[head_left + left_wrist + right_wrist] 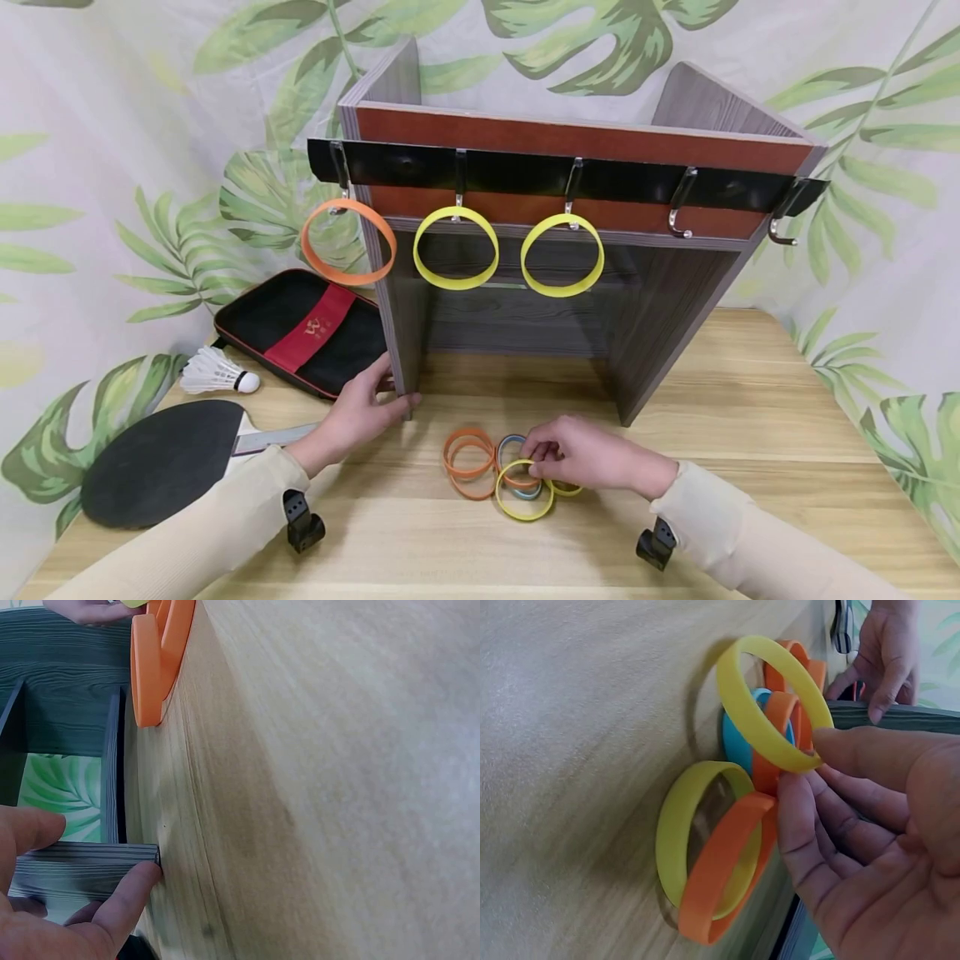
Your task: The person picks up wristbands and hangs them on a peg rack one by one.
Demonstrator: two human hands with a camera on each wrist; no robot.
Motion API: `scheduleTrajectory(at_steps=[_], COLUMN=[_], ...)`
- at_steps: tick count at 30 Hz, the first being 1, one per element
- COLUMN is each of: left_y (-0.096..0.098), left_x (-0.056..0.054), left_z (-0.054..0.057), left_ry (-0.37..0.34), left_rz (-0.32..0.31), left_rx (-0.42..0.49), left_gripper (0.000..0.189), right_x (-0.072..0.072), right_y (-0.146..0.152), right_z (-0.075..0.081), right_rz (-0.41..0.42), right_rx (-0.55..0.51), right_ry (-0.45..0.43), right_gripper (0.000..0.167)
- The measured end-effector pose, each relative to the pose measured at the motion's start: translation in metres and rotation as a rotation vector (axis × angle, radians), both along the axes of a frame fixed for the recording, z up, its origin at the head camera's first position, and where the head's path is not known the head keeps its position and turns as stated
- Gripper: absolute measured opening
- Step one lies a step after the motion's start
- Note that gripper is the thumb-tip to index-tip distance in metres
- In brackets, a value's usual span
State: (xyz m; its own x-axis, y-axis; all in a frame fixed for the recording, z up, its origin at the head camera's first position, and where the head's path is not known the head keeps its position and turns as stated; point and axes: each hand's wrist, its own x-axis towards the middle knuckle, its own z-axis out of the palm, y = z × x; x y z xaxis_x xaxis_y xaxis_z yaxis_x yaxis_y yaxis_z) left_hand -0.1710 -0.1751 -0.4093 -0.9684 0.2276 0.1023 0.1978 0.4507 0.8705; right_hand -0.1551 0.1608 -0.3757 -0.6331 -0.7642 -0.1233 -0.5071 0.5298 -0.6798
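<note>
My right hand [573,454] pinches a yellow wristband [742,712] between thumb and fingertips, tilted up over a loose pile. In that pile lie orange wristbands [472,497], a blue wristband [737,742] and another yellow wristband [673,825]. My left hand [363,417] grips the lower front edge of the grey wooden stand's [675,308] left side panel [82,870], thumb on one face and fingers on the other. On the stand's black hook rail [517,171] hang an orange wristband [352,277] and two yellow wristbands, on the three leftmost hooks; the two right hooks [678,221] are bare.
Left of the stand lie an opened black case [247,312] with a red strap, a white shuttlecock [213,371] and a black table tennis paddle [161,462]. The wooden tabletop [750,400] extends to the right. A leaf-patterned cloth [885,275] surrounds it.
</note>
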Motion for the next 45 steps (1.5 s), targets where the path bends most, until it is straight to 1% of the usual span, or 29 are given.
scheduleTrajectory(at_steps=[4, 8, 14, 16, 19, 22, 26, 30, 34, 36, 40, 42, 45], left_y=[-0.001, -0.001, -0.001, -0.001, 0.0, 0.0, 0.0, 0.0, 0.0, 0.0, 0.0, 0.0, 0.0], left_x=[0.0, 0.0, 0.0, 0.0, 0.0, 0.0, 0.001, 0.0, 0.0, 0.0, 0.0, 0.0, 0.0], left_z=[0.0, -0.001, 0.0, 0.0, 0.001, 0.002, 0.002, 0.002, 0.002, 0.002, 0.002, 0.002, 0.002], left_ry=[-0.004, -0.003, 0.0, -0.003, -0.007, -0.005, 0.003, 0.006, 0.008, 0.007, 0.006, 0.004, 0.0], left_rz=[-0.002, -0.004, -0.004, -0.004, -0.004, -0.002, -0.001, -0.002, -0.001, -0.001, -0.002, -0.003, -0.003], left_rx=[0.003, 0.003, -0.003, -0.003, -0.002, -0.003, -0.006, -0.007, -0.011, -0.014, -0.016, -0.014, -0.015], left_gripper=[0.071, 0.07, 0.071, 0.071, 0.071, 0.071, 0.07, 0.07, 0.07, 0.071, 0.071, 0.071, 0.071], right_x=[0.0, 0.0, 0.0, -0.001, -0.002, -0.003, -0.004, -0.002, 0.001, 0.003, 0.006, 0.006, 0.007], right_y=[0.003, 0.005, 0.013, 0.016, 0.021, 0.027, 0.036, 0.044, 0.054, 0.058, 0.065, 0.067, 0.07], right_z=[0.003, 0.005, 0.006, 0.007, 0.013, 0.021, 0.035, 0.055, 0.079, 0.091, 0.111, 0.118, 0.126], right_rz=[0.022, 0.021, -0.013, -0.033, -0.067, -0.094, -0.099, -0.115, -0.173, -0.193, -0.199, -0.208, -0.211], right_rx=[0.0, -0.014, -0.107, -0.141, -0.194, -0.26, -0.378, -0.478, -0.529, -0.573, -0.721, -0.803, -0.938], right_ry=[-0.003, -0.053, -0.173, -0.232, -0.326, -0.377, -0.377, -0.363, -0.294, -0.259, -0.191, -0.153, -0.125], right_gripper=[0.009, 0.011, 0.017, 0.02, 0.025, 0.028, 0.031, 0.028, 0.017, 0.016, 0.025, 0.027, 0.029])
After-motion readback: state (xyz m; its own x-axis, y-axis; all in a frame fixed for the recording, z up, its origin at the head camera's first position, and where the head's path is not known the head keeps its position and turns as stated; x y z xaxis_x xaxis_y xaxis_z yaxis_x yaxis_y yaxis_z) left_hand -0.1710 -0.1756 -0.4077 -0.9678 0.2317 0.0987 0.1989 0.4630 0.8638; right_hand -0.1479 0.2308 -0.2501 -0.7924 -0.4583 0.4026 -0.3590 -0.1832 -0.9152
